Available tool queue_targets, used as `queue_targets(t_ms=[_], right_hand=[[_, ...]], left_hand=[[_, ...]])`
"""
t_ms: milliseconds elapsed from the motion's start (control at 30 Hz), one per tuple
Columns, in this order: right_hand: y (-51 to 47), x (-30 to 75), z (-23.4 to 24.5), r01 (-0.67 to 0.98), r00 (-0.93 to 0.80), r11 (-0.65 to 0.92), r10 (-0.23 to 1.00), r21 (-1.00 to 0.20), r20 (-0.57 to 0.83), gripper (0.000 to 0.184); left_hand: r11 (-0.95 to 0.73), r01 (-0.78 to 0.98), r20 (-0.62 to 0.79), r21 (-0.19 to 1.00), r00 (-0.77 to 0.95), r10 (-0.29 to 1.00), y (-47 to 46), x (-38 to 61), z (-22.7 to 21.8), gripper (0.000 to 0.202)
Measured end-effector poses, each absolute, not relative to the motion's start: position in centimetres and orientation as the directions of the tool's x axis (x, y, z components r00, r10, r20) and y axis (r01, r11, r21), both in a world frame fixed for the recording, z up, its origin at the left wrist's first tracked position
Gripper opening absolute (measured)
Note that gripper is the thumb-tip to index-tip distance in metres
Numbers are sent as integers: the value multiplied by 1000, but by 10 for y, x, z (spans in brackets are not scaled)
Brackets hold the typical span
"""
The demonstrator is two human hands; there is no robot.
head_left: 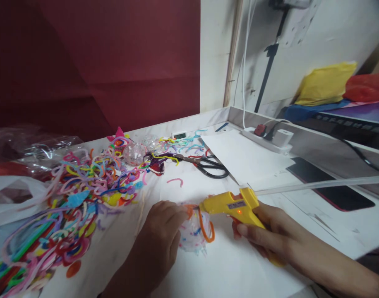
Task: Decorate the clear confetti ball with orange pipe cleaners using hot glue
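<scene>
My right hand (264, 231) is wrapped round the handle of a yellow hot glue gun (229, 207), whose small orange light is lit. A long whitish glue stick (326, 184) runs out of its back. The nozzle points left, at a clear ball (192, 238) with coloured specks; whether it touches is too blurred to tell. My left hand (158, 240) grips the ball from the left, fingertips by an orange piece at its top. A bent orange pipe cleaner (207, 229) loops down the ball's right side. White paper lies under the ball.
A heap of colourful pipe cleaners (93, 182) covers the left side, with another clear ball (135, 153) behind it. Black-handled scissors (211, 167) lie beyond the ball. Paper sheets (245, 153), a dark phone (332, 186) and a power strip (265, 140) occupy the right.
</scene>
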State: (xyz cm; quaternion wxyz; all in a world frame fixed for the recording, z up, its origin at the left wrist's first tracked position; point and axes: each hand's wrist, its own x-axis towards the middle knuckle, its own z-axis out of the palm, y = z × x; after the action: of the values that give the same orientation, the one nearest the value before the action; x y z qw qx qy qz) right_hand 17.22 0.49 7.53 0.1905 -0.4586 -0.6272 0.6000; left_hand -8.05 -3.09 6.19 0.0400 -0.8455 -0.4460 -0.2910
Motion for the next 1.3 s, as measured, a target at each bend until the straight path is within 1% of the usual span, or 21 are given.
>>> queue_targets(t_ms=[133,300,533,667,800,1000,1133,1300], right_hand=[[9,175,68,281,-487,-209,810,-937,-326,46],[10,180,61,216,-476,-287,804,-933,-357,42],[12,180,61,148,-473,-312,811,-938,-345,39],[14,179,63,123,-496,-319,800,-940,-337,41],[9,179,65,184,-471,-305,807,-934,-356,40],[-5,176,77,317,-543,-180,771,-931,-334,42],[-8,172,77,382,-542,-121,774,-916,-328,38],[-7,170,74,428,-541,-27,793,-903,-280,36]], left_hand=[[-594,776,528,212,421,738,-30,-81,60,37],[-589,778,521,218,417,744,-31,-82,56,37],[-587,778,520,222,415,746,-31,-83,55,37],[-590,780,522,209,421,741,-32,-84,55,36],[-589,780,521,210,421,743,-32,-83,55,37],[-598,775,523,205,429,736,-31,-82,54,34],[-581,783,532,224,401,746,-32,-83,53,33],[-591,776,518,219,421,744,-31,-83,53,34]])
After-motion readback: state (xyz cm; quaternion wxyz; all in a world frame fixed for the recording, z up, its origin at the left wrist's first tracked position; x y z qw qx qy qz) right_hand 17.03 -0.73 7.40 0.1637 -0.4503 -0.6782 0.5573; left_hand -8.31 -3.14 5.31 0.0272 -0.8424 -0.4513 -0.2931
